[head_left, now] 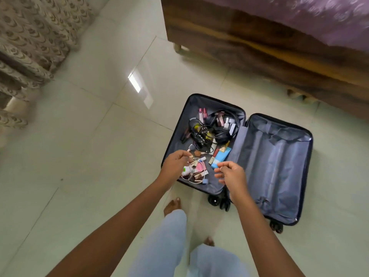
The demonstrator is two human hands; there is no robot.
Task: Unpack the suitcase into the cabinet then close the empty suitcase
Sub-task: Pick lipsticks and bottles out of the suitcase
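Observation:
A dark suitcase (279, 118) lies open flat on the tiled floor. Its right half (279, 166) shows only grey-blue lining. The left half holds several small items: black headphones (219, 134), a tangled black cable (197, 134), small bottles (202, 113), a blue tube (220, 156), a pink packet (199, 167) and a white cable (196, 181). My left hand (175, 162) hovers over the near end of that pile with loosely curled fingers. My right hand (231, 174) hovers near the hinge, fingers relaxed, holding nothing. No cabinet is in view.
A wooden bed frame (259, 47) with a purple cover (299, 15) stands just beyond the suitcase. A patterned curtain (30, 37) hangs at the left. My bare feet (172, 204) stand by the suitcase's wheels (214, 199). Pale floor tiles stretch to the left.

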